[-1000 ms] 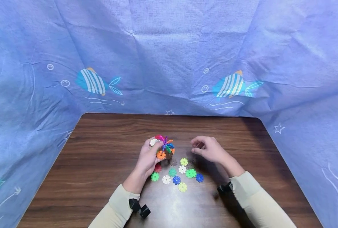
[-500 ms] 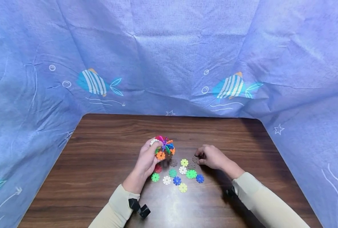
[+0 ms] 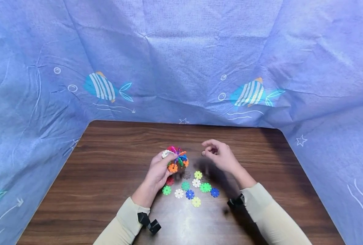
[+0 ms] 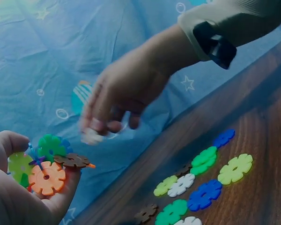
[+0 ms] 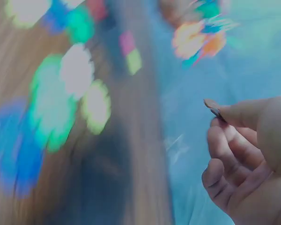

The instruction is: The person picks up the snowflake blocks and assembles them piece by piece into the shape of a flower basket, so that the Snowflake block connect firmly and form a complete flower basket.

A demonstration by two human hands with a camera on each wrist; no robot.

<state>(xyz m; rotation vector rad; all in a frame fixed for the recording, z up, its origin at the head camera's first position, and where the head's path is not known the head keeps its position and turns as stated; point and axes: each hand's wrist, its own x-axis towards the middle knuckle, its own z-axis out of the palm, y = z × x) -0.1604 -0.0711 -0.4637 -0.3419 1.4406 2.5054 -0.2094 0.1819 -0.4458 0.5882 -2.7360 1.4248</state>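
While showing pale sleeves (image 3: 270, 211) nearest the view, has a black wrist camera (image 3: 149, 223) strapped on at each cuff. Just beyond, has loose slotted discs lying flat on the wooden table (image 3: 114, 160): first a yellow disc (image 3: 196, 202), then a blue disc (image 3: 190, 194), with a bright green disc (image 3: 205, 187) and others farther back. With the left hand (image 3: 158, 168), beyond the scatter's left side, grips a many-coloured cluster (image 3: 181, 159) of joined discs, laying the thumb over it, with an orange disc (image 3: 173, 167) facing out. With the right hand (image 3: 224, 157), raised off the table beyond the scatter's right side, pinches a thin dark piece (image 5: 216, 112) between thumb and forefinger. In the right wrist view, shows that piece almost edge-on; cannot tell its full outline or exact colour. Also there, slants the piece's long axis obliquely, not straight at the cluster, itself roundish with no clear long axis. Has the cluster directly left of the right hand and a little nearer the body, near yet not touching. Judged so, turns mainly on that sideways gap, with the left hand at the cluster and the right hand on its open side. Farther still, has the table's far edge, then a blue curtain (image 3: 181, 51) printed with striped fish (image 3: 98, 88).
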